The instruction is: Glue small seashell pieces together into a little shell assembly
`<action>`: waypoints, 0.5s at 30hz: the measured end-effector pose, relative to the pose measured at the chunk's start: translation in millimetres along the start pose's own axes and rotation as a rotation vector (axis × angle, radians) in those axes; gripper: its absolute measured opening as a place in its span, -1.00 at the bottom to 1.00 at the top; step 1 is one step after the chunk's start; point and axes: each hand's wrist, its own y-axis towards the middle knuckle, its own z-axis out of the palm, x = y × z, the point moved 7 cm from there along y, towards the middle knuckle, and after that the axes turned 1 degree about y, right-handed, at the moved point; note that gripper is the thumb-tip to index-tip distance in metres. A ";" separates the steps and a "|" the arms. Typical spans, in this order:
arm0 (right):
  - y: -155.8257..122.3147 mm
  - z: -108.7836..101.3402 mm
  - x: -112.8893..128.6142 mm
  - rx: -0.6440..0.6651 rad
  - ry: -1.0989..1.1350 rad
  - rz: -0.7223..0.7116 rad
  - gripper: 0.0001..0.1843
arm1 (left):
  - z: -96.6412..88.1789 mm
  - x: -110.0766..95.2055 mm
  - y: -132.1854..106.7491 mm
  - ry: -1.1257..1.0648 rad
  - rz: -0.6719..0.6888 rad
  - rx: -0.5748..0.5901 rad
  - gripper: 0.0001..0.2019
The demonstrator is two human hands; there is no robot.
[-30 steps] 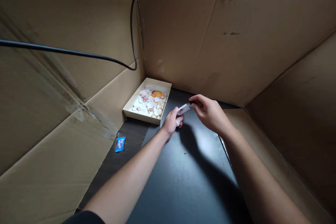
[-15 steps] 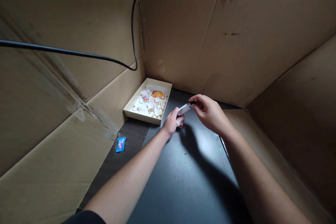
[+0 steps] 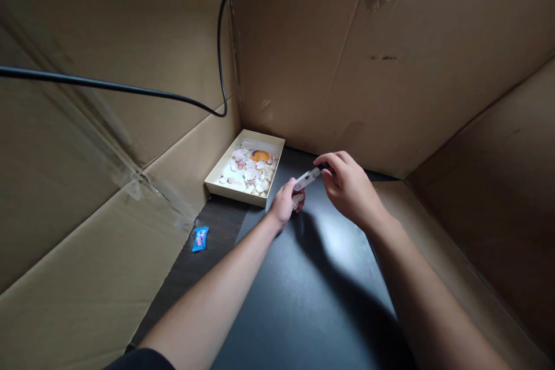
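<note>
My left hand [image 3: 284,203] is closed around a small ribbed, reddish-white shell [image 3: 298,201] just above the black surface [image 3: 303,289]. My right hand [image 3: 349,188] pinches the dark end of a thin clear tube-like tool [image 3: 307,178], whose tip points down at the shell. Both hands are near the front right corner of a shallow cream tray [image 3: 217,176] that holds several pale shells and one orange shell [image 3: 260,155].
Cardboard walls enclose the space on the left, back and right. A black cable [image 3: 219,40] hangs along the left wall. A small blue wrapped sweet [image 3: 200,239] lies on the dark strip at the left.
My right hand has lifted and shifted slightly right, tilting the tool more steeply. My left hand and the shell have hardly moved.
</note>
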 end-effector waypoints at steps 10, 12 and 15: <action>-0.3 7.9 -3.6 0.055 -0.019 -0.009 -0.66 | 0.7 -1.4 -0.5 -0.004 0.030 0.002 -0.62; -0.7 12.3 -6.3 0.085 -0.036 0.017 -0.66 | 0.9 -0.8 0.2 -0.003 0.038 0.011 -0.60; -0.9 15.3 -10.7 0.103 -0.047 0.078 -0.67 | 0.9 1.3 1.2 0.014 0.027 0.018 -0.59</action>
